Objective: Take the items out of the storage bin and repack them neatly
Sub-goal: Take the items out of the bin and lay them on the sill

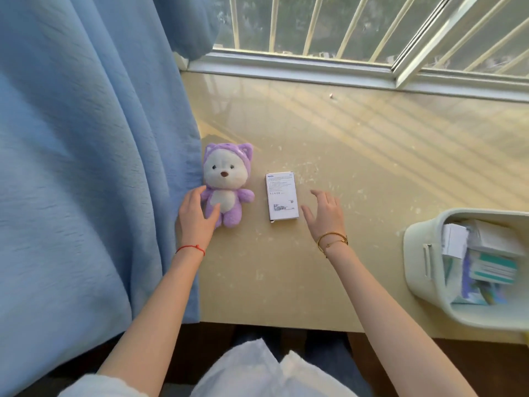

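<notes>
I judge the unpacking barely begun: two things are out on the counter (357,156), a plush (224,184) and a white box (282,196), set side by side but apart. The bin (423,253) stands at the counter's right edge, well apart from both, and it holds a good deal more: white cartons, a teal-striped pack, some blue-printed packets (blurred, so I can't name them). All of that has to come out, and none of the repacking has started.

My left hand (194,216) rests against the plush's side, fingers straight, thumb touching its belly; it touches, no real grip. My right hand (326,213) hovers just right of the box, fingers spread, holding nothing and not touching it.

Around: a blue curtain (86,167) hangs down the left, its fold brushing the plush, so that side is crowded. Behind runs the window frame (300,70) with bars beyond. A small speck (331,96) lies near the frame. Open counter lies between box and bin for laying out the rest.
</notes>
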